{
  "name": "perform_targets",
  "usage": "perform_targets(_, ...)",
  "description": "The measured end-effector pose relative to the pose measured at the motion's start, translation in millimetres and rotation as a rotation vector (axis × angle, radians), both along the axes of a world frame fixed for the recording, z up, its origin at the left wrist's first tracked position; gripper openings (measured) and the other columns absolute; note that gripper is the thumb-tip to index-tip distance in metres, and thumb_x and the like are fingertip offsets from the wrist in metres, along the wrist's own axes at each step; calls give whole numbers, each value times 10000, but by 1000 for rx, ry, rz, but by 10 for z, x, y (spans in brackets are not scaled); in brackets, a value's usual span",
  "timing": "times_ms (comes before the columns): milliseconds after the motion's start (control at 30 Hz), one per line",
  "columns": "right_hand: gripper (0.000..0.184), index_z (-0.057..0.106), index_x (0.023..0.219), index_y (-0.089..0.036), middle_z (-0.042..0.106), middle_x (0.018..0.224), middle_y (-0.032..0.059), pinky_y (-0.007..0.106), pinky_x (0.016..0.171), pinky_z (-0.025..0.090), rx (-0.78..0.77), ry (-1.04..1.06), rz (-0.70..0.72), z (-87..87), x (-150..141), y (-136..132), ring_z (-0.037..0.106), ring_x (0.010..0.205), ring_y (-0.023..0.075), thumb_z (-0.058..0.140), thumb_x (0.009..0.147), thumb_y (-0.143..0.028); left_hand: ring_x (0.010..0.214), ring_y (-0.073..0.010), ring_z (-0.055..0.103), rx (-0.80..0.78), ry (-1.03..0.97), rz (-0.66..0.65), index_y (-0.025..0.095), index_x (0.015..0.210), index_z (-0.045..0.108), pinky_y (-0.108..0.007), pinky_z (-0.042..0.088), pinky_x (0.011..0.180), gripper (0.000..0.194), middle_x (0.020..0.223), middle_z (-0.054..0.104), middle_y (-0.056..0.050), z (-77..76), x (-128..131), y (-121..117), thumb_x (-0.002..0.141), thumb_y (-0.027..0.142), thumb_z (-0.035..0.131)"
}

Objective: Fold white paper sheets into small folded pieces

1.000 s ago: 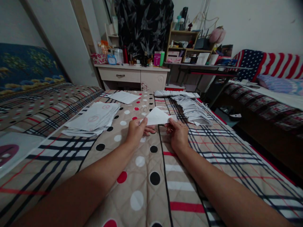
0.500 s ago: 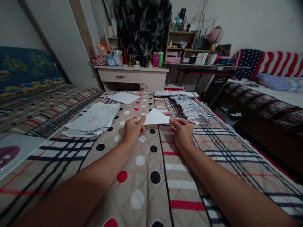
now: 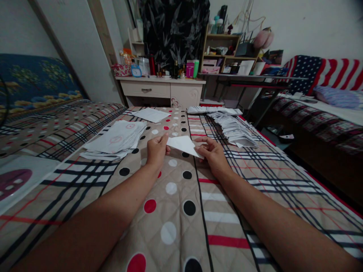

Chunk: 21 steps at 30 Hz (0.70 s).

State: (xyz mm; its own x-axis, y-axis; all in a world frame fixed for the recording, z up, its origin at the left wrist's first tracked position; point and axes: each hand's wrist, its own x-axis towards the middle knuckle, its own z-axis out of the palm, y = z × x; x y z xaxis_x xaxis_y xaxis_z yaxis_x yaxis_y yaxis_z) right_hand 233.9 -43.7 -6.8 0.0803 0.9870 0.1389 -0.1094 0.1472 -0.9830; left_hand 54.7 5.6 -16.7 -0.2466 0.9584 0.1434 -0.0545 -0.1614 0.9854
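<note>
A small piece of folded white paper (image 3: 183,145) is held between both hands over the middle of the bed. My left hand (image 3: 157,150) pinches its left corner with thumb and fingers. My right hand (image 3: 210,152) grips the lower right corner between thumb and fingers. To the left lies a stack of flat white sheets (image 3: 115,139) with faint red round prints. Beyond it a separate white sheet (image 3: 151,115) lies flat. On the right, a long row of folded papers (image 3: 234,128) overlaps, with another white bundle (image 3: 214,110) behind it.
The patterned quilt (image 3: 170,211) covers the bed under everything. A clear plastic bag (image 3: 39,170) with a dark red print lies at the left edge. Past the bed stand a white dresser (image 3: 157,90) and a desk (image 3: 252,76); another bed (image 3: 314,117) is on the right.
The paper has gone from a pointed triangle to a narrower shape tilted down to the right. My right hand has shifted slightly inward, and the camera view has moved a little.
</note>
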Motion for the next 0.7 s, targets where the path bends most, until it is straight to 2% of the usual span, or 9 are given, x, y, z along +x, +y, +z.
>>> perform_targets(133, 280, 720, 861, -159, 663, 678, -14, 197, 393, 410, -65, -6, -7, -21, -5, 14, 468, 448, 67, 751, 636, -322, 467, -78, 558, 55, -128, -85, 136, 884, 656, -161, 387, 409, 278, 645, 616, 11, -19, 24, 18, 811, 405, 663)
perform_targets(233, 263, 729, 852, -163, 654, 627, -21, 186, 386, 387, -87, 41, -46, -35, 5, 26, 468, 415, 59, 748, 645, -323, 642, -123, 667, 62, -277, -237, 156, 1112, 592, -201, 515, 533, 444, 875, 679, -39, 7, 58, -13, 775, 416, 719)
perform_targets(300, 251, 725, 842, -160, 642, 598, -26, 177, 380, 371, -84, 68, -57, -35, 12, 27, 468, 407, 56, 749, 645, -313, 731, -151, 696, 65, -321, -339, 171, 1202, 532, -220, 549, 584, 565, 965, 686, -63, 36, 78, -49, 732, 371, 774)
perform_targets(400, 235, 720, 830, -153, 639, 584, -25, 167, 370, 348, -66, 81, -47, -27, 13, 23, 466, 405, 53, 747, 646, -297, 778, -167, 707, 61, -309, -413, 188, 1283, 470, -219, 560, 603, 703, 993, 688, -70, 65, 95, -92, 678, 267, 820)
perform_targets(467, 230, 721, 829, -151, 638, 575, -24, 163, 373, 346, -60, 80, -42, -23, 9, 23, 465, 402, 50, 744, 651, -294, 780, -168, 709, 59, -298, -415, 197, 1315, 445, -220, 564, 609, 749, 991, 688, -66, 65, 98, -100, 668, 227, 821)
perform_targets(700, 247, 731, 842, -155, 659, 617, -19, 176, 389, 370, -54, 47, -50, -30, -2, 35, 469, 419, 55, 747, 649, -308, 772, -174, 712, 54, -278, -393, 197, 1351, 414, -231, 567, 614, 777, 990, 691, -68, 44, 94, -83, 677, 210, 799)
